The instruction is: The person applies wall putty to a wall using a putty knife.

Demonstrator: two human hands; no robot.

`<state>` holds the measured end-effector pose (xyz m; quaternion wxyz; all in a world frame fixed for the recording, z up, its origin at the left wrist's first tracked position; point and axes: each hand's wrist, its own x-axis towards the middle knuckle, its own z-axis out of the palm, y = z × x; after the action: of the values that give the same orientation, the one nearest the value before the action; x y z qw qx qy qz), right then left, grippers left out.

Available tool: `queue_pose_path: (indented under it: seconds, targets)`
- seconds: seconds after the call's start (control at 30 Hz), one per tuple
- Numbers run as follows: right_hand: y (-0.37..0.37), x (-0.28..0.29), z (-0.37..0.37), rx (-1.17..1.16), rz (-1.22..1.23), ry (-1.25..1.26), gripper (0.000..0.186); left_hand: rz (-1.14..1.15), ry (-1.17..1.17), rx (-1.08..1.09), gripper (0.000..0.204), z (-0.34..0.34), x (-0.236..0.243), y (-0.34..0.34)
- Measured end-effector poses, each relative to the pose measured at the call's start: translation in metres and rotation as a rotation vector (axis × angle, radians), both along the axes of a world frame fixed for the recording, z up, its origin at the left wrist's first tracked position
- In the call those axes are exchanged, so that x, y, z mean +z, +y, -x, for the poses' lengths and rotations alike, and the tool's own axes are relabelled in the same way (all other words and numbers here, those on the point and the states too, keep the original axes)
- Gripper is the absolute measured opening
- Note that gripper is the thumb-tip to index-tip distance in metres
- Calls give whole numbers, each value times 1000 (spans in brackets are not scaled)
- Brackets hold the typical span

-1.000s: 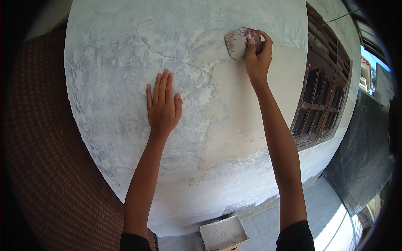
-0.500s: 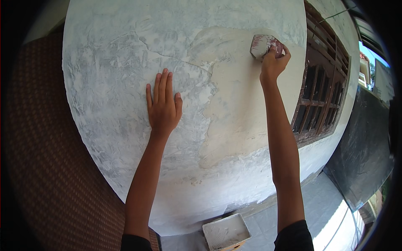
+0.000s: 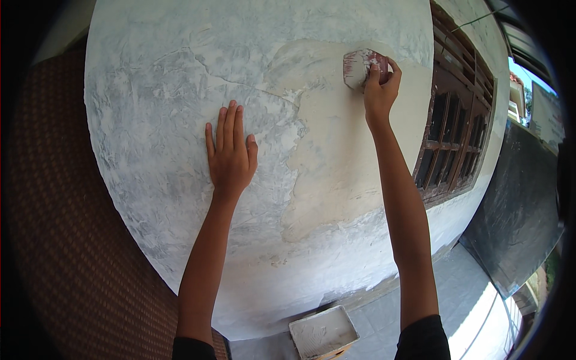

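Note:
In front of me stands a plastered wall, blotched white and grey. A smoother cream patch of filler spreads over its right half, with a ragged left edge. My right hand grips a reddish, paint-smeared scraper by its right side, near the top of the cream patch. The scraper's broad face is coated with pale filler and lies against or very near the wall. My left hand rests flat on the grey-white area left of the patch, fingers stretched upward, holding nothing.
Below, by the wall's foot, a rectangular tray holds pale filler. A brown wooden window is set in the wall at the right. Woven brown matting runs along the left. A dark sheet leans at the far right.
My right hand has moved slightly left with the scraper across the top of the cream patch. The left hand keeps its place on the wall; the whole view shifts a little.

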<state>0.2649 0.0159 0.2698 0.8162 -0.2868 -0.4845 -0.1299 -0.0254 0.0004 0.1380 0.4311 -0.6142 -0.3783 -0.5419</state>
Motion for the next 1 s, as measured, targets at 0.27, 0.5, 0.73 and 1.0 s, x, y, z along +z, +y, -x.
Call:
queue_pose_path:
  seconds: [0.27,0.5,0.73,1.0]
  targets:
    - [-7,-2,9,33,51,-67,38,10,-3,22,56,2,-2,-5]
    - [-13,9,32,233,-153,-22,38,2,-6,40,56,-3,-2,-3]
    - [1,21,-7,-30,1,-20,42,-11,-5,67,55,-1,-3,-1]
    - [-15,11,-10,202,-84,-49,39,-9,-52,107,55,-14,-9,-3]
